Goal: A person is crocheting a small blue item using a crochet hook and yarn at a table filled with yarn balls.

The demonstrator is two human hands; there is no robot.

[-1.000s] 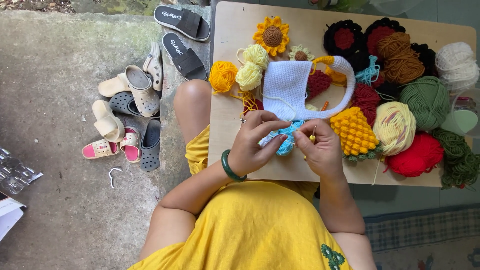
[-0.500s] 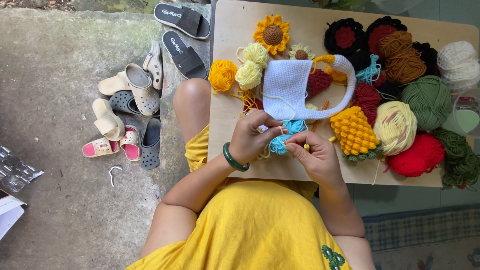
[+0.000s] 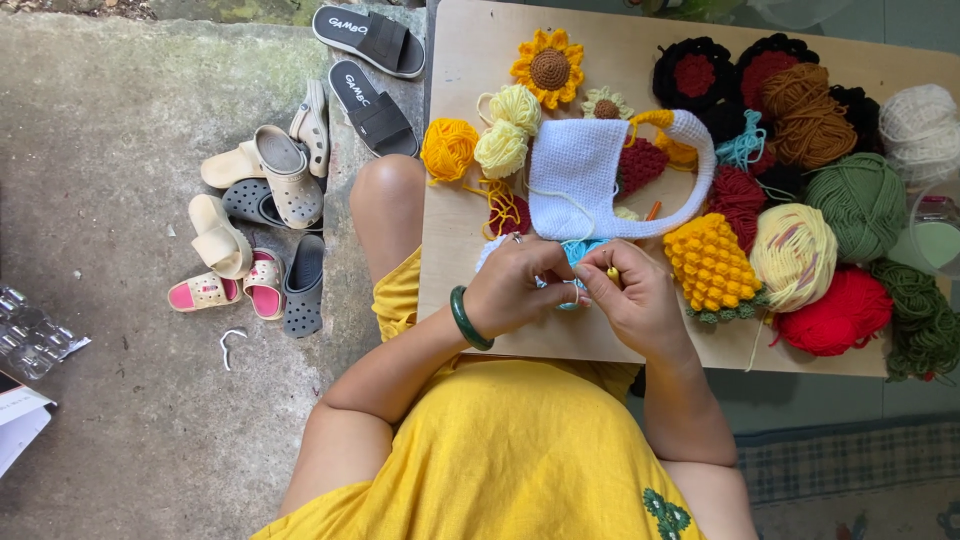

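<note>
Hands at near edge of wooden board [image 3: 450, 60], working close together.

Left hand [image 3: 515, 285]: green bangle [image 3: 466, 320] at wrist, ring on one finger; fingers curled, pinching light blue crochet piece [image 3: 578, 262] from its left side.

Right hand [image 3: 640, 300]: fingers closed on yellow-handled crochet hook [image 3: 611, 272]; handle end only visible, long axis and pointing direction hidden by fingers.

Light blue crochet piece: small, held between both hands just above near edge of board, mostly covered; orientation not readable. Touching or overlapping lower edge of white crochet bag [image 3: 580, 180], which lies flat toward board centre, strap curving right.

Also on board: crochet sunflower [image 3: 548, 68] at far edge, orange yarn ball [image 3: 448, 148] near left edge, yellow crochet corn piece [image 3: 710, 265] just right of right hand, cream yarn ball [image 3: 795, 255], red yarn ball [image 3: 840, 312], green yarn ball [image 3: 858, 205] toward right edge.

Off board, left: sandals and clogs [image 3: 262, 200] on concrete floor.
</note>
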